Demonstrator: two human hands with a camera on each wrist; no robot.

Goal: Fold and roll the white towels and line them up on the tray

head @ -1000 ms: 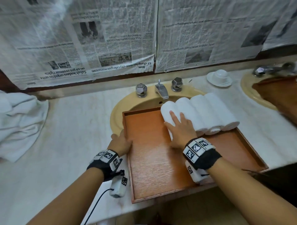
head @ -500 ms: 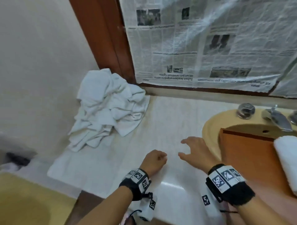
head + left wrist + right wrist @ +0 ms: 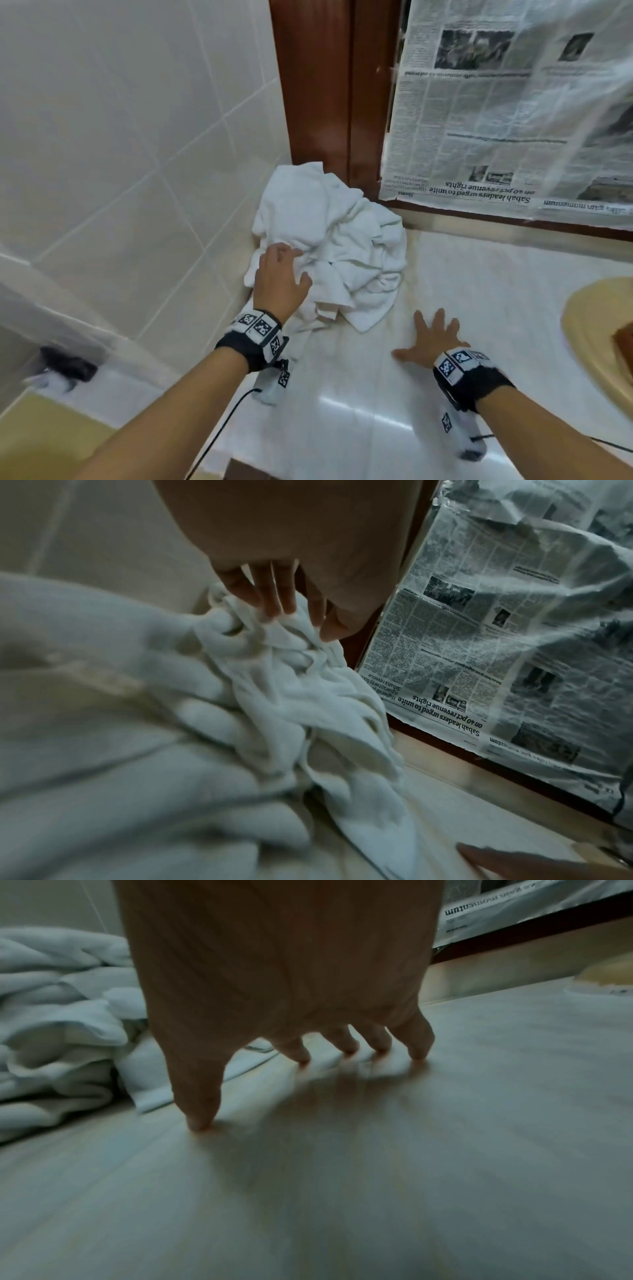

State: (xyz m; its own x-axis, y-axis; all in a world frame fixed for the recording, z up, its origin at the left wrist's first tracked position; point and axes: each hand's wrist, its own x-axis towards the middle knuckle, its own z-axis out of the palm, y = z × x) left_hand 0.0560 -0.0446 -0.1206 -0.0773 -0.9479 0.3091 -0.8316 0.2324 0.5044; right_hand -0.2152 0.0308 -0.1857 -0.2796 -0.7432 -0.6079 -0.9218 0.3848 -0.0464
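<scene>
Now the job is to draw one towel out of the crumpled heap of white towels point(image 3: 337, 250) piled in the corner where the tiled wall point(image 3: 102, 137) meets the counter point(image 3: 376, 394). To do it well, I judge, the left hand point(image 3: 279, 281) should pinch a single edge or corner — not a handful of folds — and lift it up and away so the neighbours stay put, then lay it flat on the bare counter beside the heap for folding. That hand lies on the near-left side of the pile, its fingers point(image 3: 274, 593) close together and lightly bent, tips touching the cloth; no fold is clearly pinched yet. The right hand point(image 3: 433, 337) sits just beside the heap's trailing corner, fingers spread wide and propped on their tips on the counter, holding nothing. Only a sliver of the wooden tray point(image 3: 625, 342) shows at the far right edge, over the yellow sink point(image 3: 589, 329) — well apart from the heap.
</scene>
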